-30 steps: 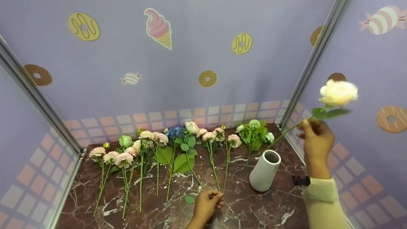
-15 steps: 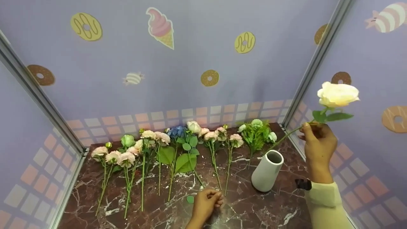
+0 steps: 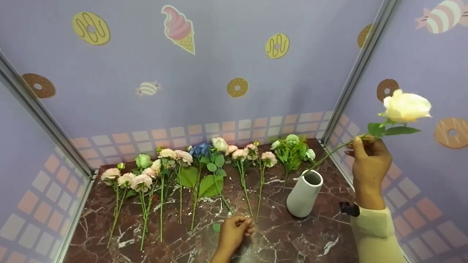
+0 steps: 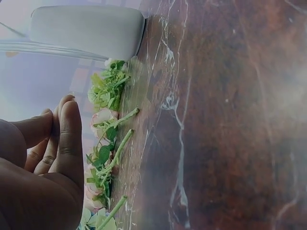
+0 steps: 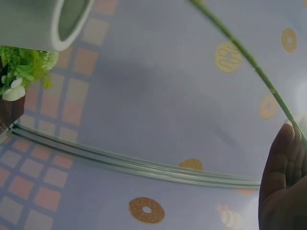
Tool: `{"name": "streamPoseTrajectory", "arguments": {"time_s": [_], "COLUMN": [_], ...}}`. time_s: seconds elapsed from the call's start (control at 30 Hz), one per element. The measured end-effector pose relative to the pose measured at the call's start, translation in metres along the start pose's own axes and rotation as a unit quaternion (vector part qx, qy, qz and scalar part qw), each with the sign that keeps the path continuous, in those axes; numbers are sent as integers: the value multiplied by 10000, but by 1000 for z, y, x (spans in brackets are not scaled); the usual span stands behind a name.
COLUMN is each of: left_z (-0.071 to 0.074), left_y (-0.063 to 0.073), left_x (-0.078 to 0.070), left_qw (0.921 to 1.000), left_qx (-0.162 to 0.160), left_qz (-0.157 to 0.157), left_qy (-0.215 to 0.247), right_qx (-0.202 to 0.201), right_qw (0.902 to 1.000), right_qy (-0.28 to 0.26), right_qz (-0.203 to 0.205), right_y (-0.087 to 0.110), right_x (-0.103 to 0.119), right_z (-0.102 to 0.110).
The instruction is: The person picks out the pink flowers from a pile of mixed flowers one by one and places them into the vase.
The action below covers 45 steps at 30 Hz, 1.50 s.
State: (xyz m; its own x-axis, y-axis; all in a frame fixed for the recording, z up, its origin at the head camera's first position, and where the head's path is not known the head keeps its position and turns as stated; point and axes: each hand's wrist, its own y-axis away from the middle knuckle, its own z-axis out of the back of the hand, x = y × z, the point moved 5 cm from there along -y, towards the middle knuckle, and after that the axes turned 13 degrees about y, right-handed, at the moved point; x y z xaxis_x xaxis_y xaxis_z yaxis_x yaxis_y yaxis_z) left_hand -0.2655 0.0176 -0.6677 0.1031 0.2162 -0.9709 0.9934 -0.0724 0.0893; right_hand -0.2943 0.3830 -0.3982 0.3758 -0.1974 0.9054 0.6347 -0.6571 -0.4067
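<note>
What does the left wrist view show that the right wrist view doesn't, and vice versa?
Only the left wrist view shows the left hand and the pale pink flowers. Only the right wrist view shows the right hand and the flower stem it pinches. Both show the pale vase, the leafy green bunch and the patterned wall.

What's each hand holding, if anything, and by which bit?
The right hand pinches a cream-white rose by its green stem, just below the leaves. The left hand holds nothing visible.
</note>
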Motion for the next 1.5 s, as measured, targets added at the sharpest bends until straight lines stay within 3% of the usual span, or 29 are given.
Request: {"name": "streamPoseTrajectory", "arguments": {"time_s": [0.2, 0.4, 0.47, 0.6, 0.67, 0.8, 0.9, 1.0, 1.07, 1.1, 1.13, 1.2, 1.23, 1.33, 1.37, 1.4, 1.43, 1.5], "left_z": [1, 3, 4, 4, 3, 3, 4, 3, 3, 2, 2, 0, -2, -8, -12, -15, -19, -27], "left_y": [-1, 1, 2, 3, 3, 3, 3, 3, 2, 1, -4, -9, -12, -31, -34, -41, -45, -48], "left_x": [1, 2, 2, 1, 1, 2, 3, 2, 1, 1, 9, 12, 14, 33, 31, 36, 36, 28], "left_qw": [10000, 10000, 10000, 10000, 10000, 9999, 9999, 9997, 9974, 9943, 9872, 9675, 9530, 8991, 8915, 8753, 8649, 8605], "left_qx": [28, 85, 71, 57, 73, 97, 73, 43, 22, -5, 23, -85, -180, -469, -547, -611, -638, -611], "left_qz": [-10, -29, -32, -25, -8, 51, 82, -38, -260, -450, -870, -1481, -1810, -2731, -2679, -2801, -2803, -2499], "left_qy": [26, -27, -11, 24, 34, 61, 45, -217, -668, -971, -1334, -2047, -2424, -3388, -3611, -3896, -4114, -4398], "right_qx": [266, 135, 330, 793, 1004, 1508, 2000, 2354, 2496, 2533, 2561, 2605, 2628, 2654, 2650, 2648, 2665, 2682], "right_qw": [9921, 9859, 9779, 9525, 9430, 9354, 9202, 9074, 9046, 9050, 9051, 9066, 9070, 9095, 9105, 9104, 9091, 9070], "right_qy": [1160, 1558, 1962, 2870, 3126, 3197, 3357, 3439, 3381, 3319, 3270, 3117, 3036, 2761, 2666, 2608, 2586, 2514], "right_qz": [401, 602, 648, 636, 536, 124, -246, -542, -720, -817, -912, -1145, -1268, -1618, -1724, -1820, -1887, -2054], "right_y": [-1, -4, -5, -1, 2, 7, 10, 13, 16, 17, 18, 21, 22, 24, 25, 25, 26, 26], "right_x": [3, 0, -4, -22, -35, -66, -87, -103, -113, -117, -122, -131, -135, -145, -149, -152, -154, -158], "right_z": [-5, -4, -7, -13, -14, -14, -15, -15, -14, -13, -12, -11, -10, -10, -10, -10, -10, -10]}}
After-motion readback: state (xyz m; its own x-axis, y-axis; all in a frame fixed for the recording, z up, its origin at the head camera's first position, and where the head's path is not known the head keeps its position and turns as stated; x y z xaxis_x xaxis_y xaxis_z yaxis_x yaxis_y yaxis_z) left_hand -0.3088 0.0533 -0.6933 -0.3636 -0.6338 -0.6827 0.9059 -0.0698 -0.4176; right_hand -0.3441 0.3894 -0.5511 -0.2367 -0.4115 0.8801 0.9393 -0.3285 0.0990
